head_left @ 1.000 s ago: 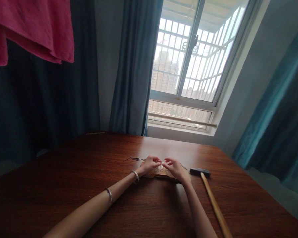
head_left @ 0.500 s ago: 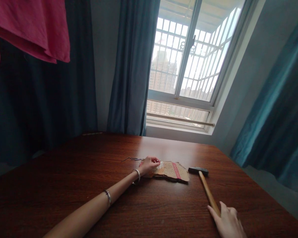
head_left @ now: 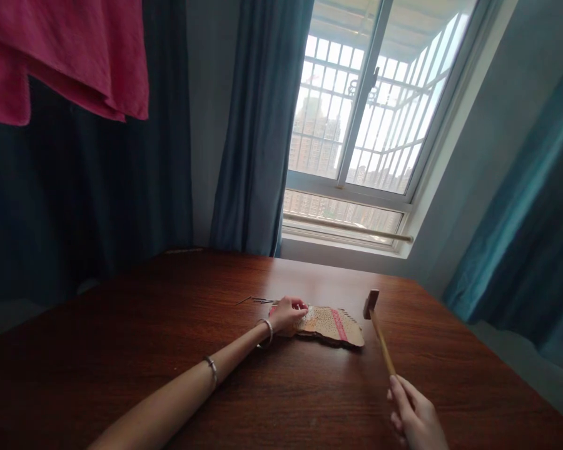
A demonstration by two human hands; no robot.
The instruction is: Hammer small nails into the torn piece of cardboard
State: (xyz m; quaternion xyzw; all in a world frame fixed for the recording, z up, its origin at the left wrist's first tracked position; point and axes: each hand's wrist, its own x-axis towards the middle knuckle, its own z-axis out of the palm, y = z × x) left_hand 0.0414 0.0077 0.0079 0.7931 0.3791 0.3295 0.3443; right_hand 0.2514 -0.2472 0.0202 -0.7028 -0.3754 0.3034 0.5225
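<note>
A flat wooden board (head_left: 329, 325) with many small holes and a pink stripe lies on the brown table (head_left: 169, 337). My left hand (head_left: 288, 314) rests on the board's left end with its fingers pinched together on something too small to make out. My right hand (head_left: 415, 417), near the table's front edge, grips the lower end of a hammer's wooden handle. The hammer (head_left: 378, 330) is lifted off the table, its dark head raised just right of the board.
A few thin nails (head_left: 258, 300) lie on the table just left of the board. A window with blue curtains stands behind the table. A pink cloth (head_left: 70, 56) hangs at the upper left.
My right hand left the board, reached back to the hammer's handle, closed on it and lifted the hammer so its head stands up. My left hand stayed pinched at the board.
</note>
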